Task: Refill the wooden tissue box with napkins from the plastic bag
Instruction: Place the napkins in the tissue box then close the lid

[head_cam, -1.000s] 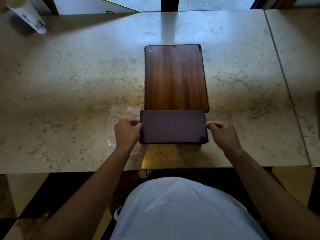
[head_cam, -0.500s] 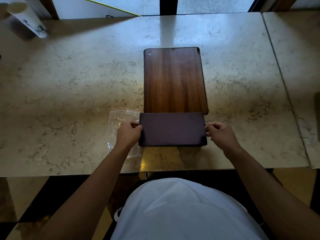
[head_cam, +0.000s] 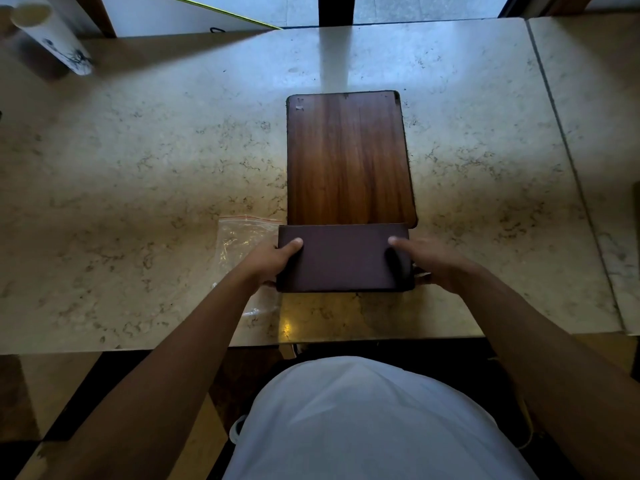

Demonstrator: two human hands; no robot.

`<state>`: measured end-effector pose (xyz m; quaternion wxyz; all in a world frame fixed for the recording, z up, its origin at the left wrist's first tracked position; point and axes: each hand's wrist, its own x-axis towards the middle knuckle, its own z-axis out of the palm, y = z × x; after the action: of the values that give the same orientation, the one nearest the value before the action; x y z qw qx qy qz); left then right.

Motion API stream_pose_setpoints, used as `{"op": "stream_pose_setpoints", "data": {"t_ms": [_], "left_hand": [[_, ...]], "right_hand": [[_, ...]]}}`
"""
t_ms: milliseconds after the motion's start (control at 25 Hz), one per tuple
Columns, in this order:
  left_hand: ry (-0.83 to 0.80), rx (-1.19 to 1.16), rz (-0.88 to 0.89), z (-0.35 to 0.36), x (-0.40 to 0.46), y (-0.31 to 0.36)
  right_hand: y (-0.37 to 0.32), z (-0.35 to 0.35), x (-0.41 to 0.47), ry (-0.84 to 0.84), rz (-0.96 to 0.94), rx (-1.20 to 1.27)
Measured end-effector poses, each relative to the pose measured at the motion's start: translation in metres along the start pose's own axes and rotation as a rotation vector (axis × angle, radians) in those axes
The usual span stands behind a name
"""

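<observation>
A dark rectangular box [head_cam: 343, 258] lies on the marble table [head_cam: 138, 168] near its front edge. Its brown wooden lid panel [head_cam: 348, 157] stretches flat away from me behind it. My left hand [head_cam: 268, 263] grips the box's left end, thumb on top. My right hand [head_cam: 429, 261] grips the right end, thumb laid on the top face. A clear plastic zip bag [head_cam: 239, 244] with a red seal lies flat just left of the box, partly under my left wrist. What the bag holds I cannot tell. No napkins show.
A white cylindrical cup with a dark print [head_cam: 52, 36] stands at the far left corner. A seam [head_cam: 568, 154] divides this table from another slab on the right. My white shirt fills the bottom of the view.
Both thumbs have slid from the box's ends onto its top face. The box itself has stayed in place.
</observation>
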<state>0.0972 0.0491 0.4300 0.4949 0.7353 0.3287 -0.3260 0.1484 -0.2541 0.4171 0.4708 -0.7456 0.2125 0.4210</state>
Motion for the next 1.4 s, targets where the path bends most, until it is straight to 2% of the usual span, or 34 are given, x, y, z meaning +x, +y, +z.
{"op": "stream_pose_setpoints", "data": {"t_ms": [160, 360, 480, 560, 720, 880, 1000, 1200, 1320, 1400], "left_hand": [[-0.002, -0.012, 0.071, -0.004, 0.001, -0.015], [0.053, -0.005, 0.095, -0.001, -0.004, -0.013], [0.073, -0.098, 0.146, -0.004, -0.01, -0.009], [0.101, -0.196, 0.215, -0.008, -0.014, -0.001], [0.26, -0.293, 0.397, -0.008, -0.018, 0.017], [0.352, -0.344, 0.482, 0.0, -0.02, 0.016], [0.34, -0.359, 0.471, 0.0, -0.019, 0.016], [0.138, -0.897, 0.349, -0.003, -0.025, 0.012], [0.164, -1.102, 0.303, -0.005, -0.019, 0.005], [0.226, -1.044, 0.278, -0.006, -0.013, 0.002]], "right_hand": [[0.02, 0.002, 0.003, -0.027, -0.138, 0.092], [0.019, 0.004, 0.002, 0.013, -0.147, 0.103], [0.012, 0.0, -0.004, 0.022, -0.185, 0.153], [0.002, -0.004, -0.008, 0.031, -0.298, 0.208], [-0.012, -0.005, -0.015, 0.167, -0.503, 0.256], [-0.007, 0.003, -0.013, 0.259, -0.567, 0.241], [0.004, 0.01, -0.011, 0.238, -0.547, 0.278], [0.003, 0.01, -0.012, 0.166, -0.528, 0.537], [0.002, 0.0, -0.014, 0.12, -0.518, 0.705], [0.0, 0.001, -0.016, 0.148, -0.413, 0.835]]}}
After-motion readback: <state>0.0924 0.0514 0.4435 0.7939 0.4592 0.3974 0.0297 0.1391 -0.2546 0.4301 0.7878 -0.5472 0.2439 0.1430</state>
